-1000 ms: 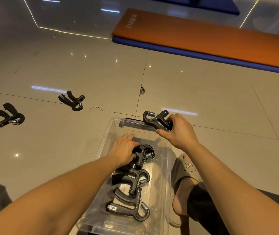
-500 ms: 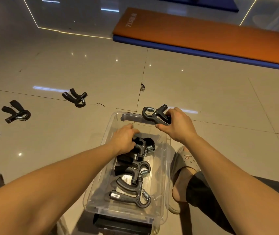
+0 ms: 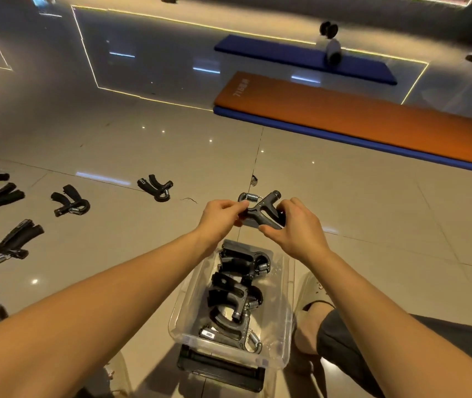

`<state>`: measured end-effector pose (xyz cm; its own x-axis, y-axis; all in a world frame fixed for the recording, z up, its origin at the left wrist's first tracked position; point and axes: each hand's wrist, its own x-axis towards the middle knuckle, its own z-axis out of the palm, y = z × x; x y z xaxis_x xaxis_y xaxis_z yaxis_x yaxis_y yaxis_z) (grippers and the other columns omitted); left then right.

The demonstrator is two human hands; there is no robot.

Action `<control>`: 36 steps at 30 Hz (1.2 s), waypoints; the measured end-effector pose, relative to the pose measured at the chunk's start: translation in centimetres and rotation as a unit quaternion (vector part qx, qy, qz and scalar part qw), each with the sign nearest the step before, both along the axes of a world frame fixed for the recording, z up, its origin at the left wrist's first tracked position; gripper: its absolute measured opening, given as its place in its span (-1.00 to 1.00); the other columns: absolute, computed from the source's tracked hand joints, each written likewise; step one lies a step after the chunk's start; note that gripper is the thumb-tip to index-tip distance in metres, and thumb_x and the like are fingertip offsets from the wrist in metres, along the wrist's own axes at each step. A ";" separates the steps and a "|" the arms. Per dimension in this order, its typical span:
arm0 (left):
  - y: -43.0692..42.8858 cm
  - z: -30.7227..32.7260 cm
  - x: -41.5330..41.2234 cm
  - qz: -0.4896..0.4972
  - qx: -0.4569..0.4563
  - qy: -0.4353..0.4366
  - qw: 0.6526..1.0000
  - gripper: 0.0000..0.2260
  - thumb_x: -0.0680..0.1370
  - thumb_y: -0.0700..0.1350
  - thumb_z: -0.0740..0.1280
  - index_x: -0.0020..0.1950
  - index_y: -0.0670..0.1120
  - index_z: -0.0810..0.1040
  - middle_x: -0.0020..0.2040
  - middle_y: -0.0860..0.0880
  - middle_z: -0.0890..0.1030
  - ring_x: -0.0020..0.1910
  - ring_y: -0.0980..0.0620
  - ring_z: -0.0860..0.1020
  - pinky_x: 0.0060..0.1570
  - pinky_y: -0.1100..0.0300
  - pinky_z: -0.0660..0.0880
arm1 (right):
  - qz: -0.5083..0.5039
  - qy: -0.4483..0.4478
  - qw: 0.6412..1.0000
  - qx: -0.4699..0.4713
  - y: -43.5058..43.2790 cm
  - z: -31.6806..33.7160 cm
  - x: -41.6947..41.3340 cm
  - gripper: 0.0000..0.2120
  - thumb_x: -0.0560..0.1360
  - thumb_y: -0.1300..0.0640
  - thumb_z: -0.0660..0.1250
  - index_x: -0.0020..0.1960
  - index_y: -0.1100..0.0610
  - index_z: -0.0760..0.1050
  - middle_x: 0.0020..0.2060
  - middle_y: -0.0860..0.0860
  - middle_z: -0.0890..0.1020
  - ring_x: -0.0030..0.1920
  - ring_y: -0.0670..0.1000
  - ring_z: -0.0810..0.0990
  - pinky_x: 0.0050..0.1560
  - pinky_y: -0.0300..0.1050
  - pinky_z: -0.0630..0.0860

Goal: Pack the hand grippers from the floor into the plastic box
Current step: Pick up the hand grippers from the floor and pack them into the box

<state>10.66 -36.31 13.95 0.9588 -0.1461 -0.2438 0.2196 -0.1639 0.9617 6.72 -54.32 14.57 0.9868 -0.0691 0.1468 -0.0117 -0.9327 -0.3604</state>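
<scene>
Both hands are on one hand gripper [image 3: 260, 214], held up clear of the plastic box [image 3: 285, 311], past its far end. The left hand [image 3: 217, 216] pinches the spring end with curled fingers, and the right hand [image 3: 297, 228] has its fingers wrapped round the handles. Packed grippers [image 3: 236, 300] lie in a row inside the box, and loose grippers [image 3: 69, 203] sit on the floor [image 3: 372, 225] well off to the left.
</scene>
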 end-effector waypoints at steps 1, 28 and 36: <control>0.2 0.1 -0.1 0.014 -0.007 0.006 1.000 -0.77 0.63 0.00 0.36 0.03 -0.15 0.68 -0.12 -0.07 0.70 -0.19 0.06 0.59 -0.15 0.17 0.38 | 0.007 -0.004 1.000 -0.005 0.4 0.1 -0.2 -0.54 0.41 -0.23 0.47 0.13 0.04 0.49 -0.04 -0.08 0.49 -0.10 -0.03 0.52 -0.07 -0.11 0.50; 3.3 3.0 -0.2 -0.125 0.070 -0.073 0.987 -0.88 0.45 -0.17 0.56 -0.03 -0.08 0.72 -0.06 0.01 0.68 -0.01 0.11 0.62 -0.07 0.27 0.45 | -0.101 0.200 0.892 0.394 2.2 4.7 1.1 -0.55 0.56 -0.15 0.35 -0.12 0.27 0.69 -0.29 0.10 0.54 -0.32 0.04 0.45 -0.31 -0.10 0.40; 1.8 1.8 -1.0 -0.102 0.138 -0.152 0.973 -0.76 0.36 -0.10 0.64 -0.04 -0.07 0.70 0.00 0.00 0.54 -0.05 0.19 0.47 -0.12 0.28 0.36 | -0.137 0.251 0.869 0.404 2.6 4.4 1.2 -0.62 0.51 -0.08 0.43 -0.09 0.27 0.65 -0.28 0.08 0.58 -0.35 -0.01 0.42 -0.38 -0.16 0.34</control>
